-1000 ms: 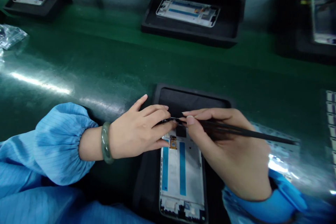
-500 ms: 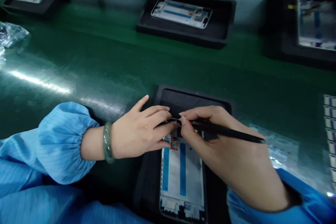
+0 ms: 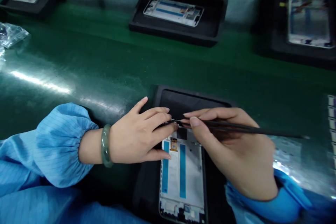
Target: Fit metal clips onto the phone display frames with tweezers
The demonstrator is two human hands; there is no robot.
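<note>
Our right hand (image 3: 236, 150) has its grip closed round slim, dark tweezers (image 3: 241, 128), whose long, smooth arms slant back over the palm and taper towards our left fingers. Our left hand (image 3: 139, 134) arches over the top end of an open phone frame (image 3: 193, 171), thumb at its long edge and fingertips crowded close to the tweezers' point; we cannot tell whether that grip is pinching anything, since the fingers cover the spot.

The phone frame lies lengthwise before us on a matte black tray (image 3: 159, 94) with rounded corners and a raised rim. Its flat, silvery plate bears two straight blue strips (image 3: 182, 171), and near our left thumb sits a small orange-gold flex piece (image 3: 173, 145). A glossy, mottled green bangle (image 3: 105, 146) rings our left wrist, below a puffed, finely striped blue sleeve (image 3: 63, 143) gathered into folds.

Beneath everything runs a green counter (image 3: 91, 63), its smooth surface streaked with reflected light. Crinkled clear plastic (image 3: 13, 35) lies at the left edge. Along the back, a thick-walled black holder (image 3: 168, 35) carries another frame (image 3: 173, 12), set at a slant.
</note>
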